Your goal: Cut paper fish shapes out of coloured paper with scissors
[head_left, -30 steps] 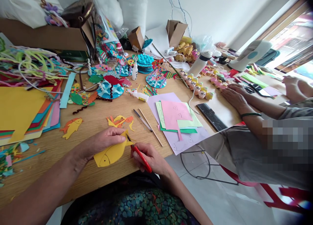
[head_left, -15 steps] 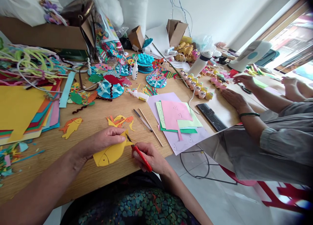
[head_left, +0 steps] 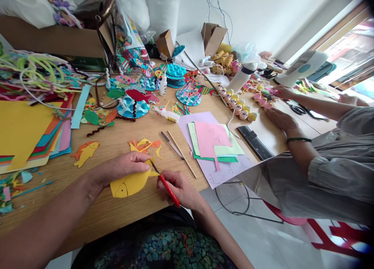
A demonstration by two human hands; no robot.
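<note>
A yellow paper fish (head_left: pixel 128 185) with a drawn eye and gill line is pinched in my left hand (head_left: pixel 130 165), near its tail end. My right hand (head_left: pixel 177 189) is closed round the red handles of a pair of scissors (head_left: pixel 169 190). The scissors' blades lie at the fish's tail, close to my left fingertips. Orange and yellow paper scraps (head_left: pixel 146 145) lie just beyond my left hand. To the left, a cut-out yellow fish (head_left: pixel 87 154) overlaps an orange one on the table.
Coloured paper sheets (head_left: pixel 23 124) lie at the left, pink and green sheets (head_left: pixel 209 138) on the right. A pen (head_left: pixel 172 145) and wooden stick (head_left: pixel 182 154) are between. A phone (head_left: pixel 254 142) lies near another person's hand (head_left: pixel 282 119). Glue bottles (head_left: pixel 163 85) and decorated paper fish stand behind.
The view has shifted slightly. My hands keep nearly the same pose at the yellow fish. The other person's farther hand has moved back and left, and black scissors show more fully beside it.
</note>
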